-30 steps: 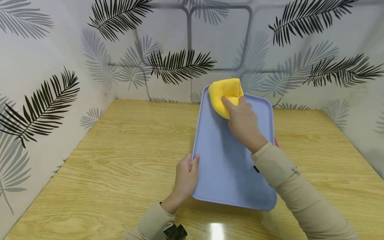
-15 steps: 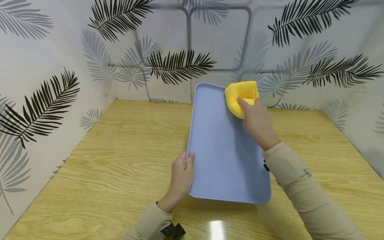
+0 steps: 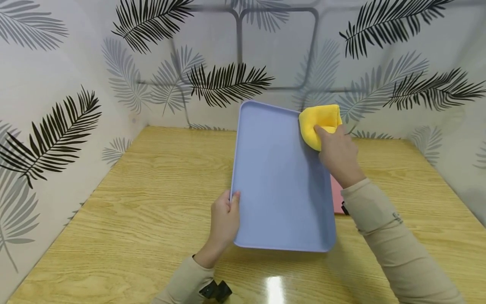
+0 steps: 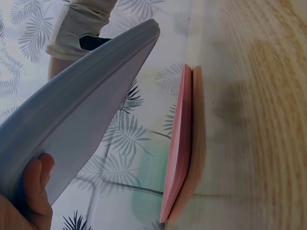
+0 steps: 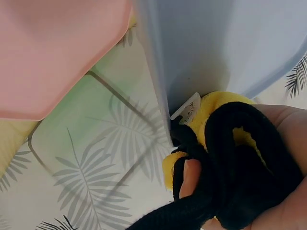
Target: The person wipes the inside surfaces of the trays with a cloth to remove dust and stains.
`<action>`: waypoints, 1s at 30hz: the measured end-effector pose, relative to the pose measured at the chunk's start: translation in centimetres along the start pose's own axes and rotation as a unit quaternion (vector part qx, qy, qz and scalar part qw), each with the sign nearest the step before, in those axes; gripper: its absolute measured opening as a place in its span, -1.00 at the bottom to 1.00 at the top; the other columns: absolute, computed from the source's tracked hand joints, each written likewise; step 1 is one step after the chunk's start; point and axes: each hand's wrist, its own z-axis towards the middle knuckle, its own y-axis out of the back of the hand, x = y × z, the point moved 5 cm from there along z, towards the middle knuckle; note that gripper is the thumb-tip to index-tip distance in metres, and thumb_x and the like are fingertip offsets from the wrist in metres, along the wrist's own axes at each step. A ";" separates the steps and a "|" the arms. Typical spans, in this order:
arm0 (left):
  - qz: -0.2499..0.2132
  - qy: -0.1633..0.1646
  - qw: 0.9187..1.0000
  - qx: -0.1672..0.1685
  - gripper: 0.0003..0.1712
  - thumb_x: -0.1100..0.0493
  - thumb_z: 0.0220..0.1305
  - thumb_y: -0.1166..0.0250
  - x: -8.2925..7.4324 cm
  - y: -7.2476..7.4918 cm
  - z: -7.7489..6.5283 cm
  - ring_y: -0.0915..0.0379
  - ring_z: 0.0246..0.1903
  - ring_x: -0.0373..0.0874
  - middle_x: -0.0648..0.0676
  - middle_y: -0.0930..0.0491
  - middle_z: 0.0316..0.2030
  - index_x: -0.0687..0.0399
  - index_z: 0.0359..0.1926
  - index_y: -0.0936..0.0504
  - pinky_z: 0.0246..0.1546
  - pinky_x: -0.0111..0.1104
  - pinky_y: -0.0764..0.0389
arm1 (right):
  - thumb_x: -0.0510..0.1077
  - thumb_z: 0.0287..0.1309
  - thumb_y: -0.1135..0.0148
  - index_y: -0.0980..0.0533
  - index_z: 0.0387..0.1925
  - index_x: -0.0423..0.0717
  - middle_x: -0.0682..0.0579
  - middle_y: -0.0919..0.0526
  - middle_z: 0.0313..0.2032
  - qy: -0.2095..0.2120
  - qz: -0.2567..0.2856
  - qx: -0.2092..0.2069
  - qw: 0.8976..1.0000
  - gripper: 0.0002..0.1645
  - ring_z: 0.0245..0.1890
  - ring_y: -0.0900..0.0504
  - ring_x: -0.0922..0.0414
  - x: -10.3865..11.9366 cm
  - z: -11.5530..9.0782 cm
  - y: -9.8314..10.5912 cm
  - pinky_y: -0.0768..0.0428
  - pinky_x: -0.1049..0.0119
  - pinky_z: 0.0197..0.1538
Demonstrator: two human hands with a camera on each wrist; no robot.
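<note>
A shallow blue tray (image 3: 279, 181) is tilted up above the table in the head view. My left hand (image 3: 225, 219) grips its left rim; in the left wrist view curled fingers (image 4: 37, 187) show against the tray's underside. At the tray's upper right corner, my right hand (image 3: 339, 154) holds a folded yellow cloth (image 3: 317, 124) against the surface. The right wrist view shows the cloth's black side (image 5: 240, 167) bunched in the fingers, and a small white label (image 5: 188, 109) next to the tray wall.
A pink tray (image 3: 337, 196) lies on the wooden table (image 3: 163, 181), mostly hidden behind the blue one. Leaf-patterned curtains (image 3: 212, 42) enclose the table at the back and sides.
My right hand and the cloth have moved right along the tray's top edge to its right corner. The blue tray and my left hand have shifted left, uncovering part of the pink tray.
</note>
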 end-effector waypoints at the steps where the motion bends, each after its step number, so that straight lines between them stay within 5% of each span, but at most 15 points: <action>1: -0.001 0.001 1.000 0.001 -0.78 0.38 0.27 0.00 0.0 0.0 0.0 -0.05 -0.79 -0.33 -0.06 -0.13 -0.76 0.44 -0.49 -0.43 -0.81 -0.51 -0.13 | -0.42 -0.02 0.02 -0.25 0.20 -0.12 -0.50 -0.25 -0.19 0.001 -0.002 -0.001 1.000 -0.35 -0.43 -0.39 -0.30 0.0 0.0 -0.1 -0.43 -0.09 -0.48; 15: -0.004 0.000 1.000 0.011 -0.77 0.39 0.27 0.01 -0.4 -0.1 -0.2 -0.03 -0.81 -0.34 -0.06 -0.12 -0.77 0.45 -0.51 -0.42 -0.83 -0.52 -0.11 | -0.39 -0.12 -0.11 -0.29 0.17 -0.12 -0.47 -0.30 -0.21 0.048 0.028 -0.038 0.998 -0.31 -0.48 -0.41 -0.25 2.1 -0.6 -0.1 -0.40 -0.08 -0.56; 30: 0.006 -0.007 1.000 0.019 -0.79 0.38 0.26 0.00 -0.4 -0.6 -0.2 -0.09 -0.80 -0.34 -0.05 -0.19 -0.76 0.43 -0.48 -0.45 -0.84 -0.51 -0.15 | -0.37 -0.13 -0.25 -0.35 0.15 -0.02 -0.38 -0.34 -0.21 0.132 0.021 -0.092 0.987 -0.29 -0.47 -0.41 -0.17 8.4 -2.6 -0.3 -0.46 0.00 -0.59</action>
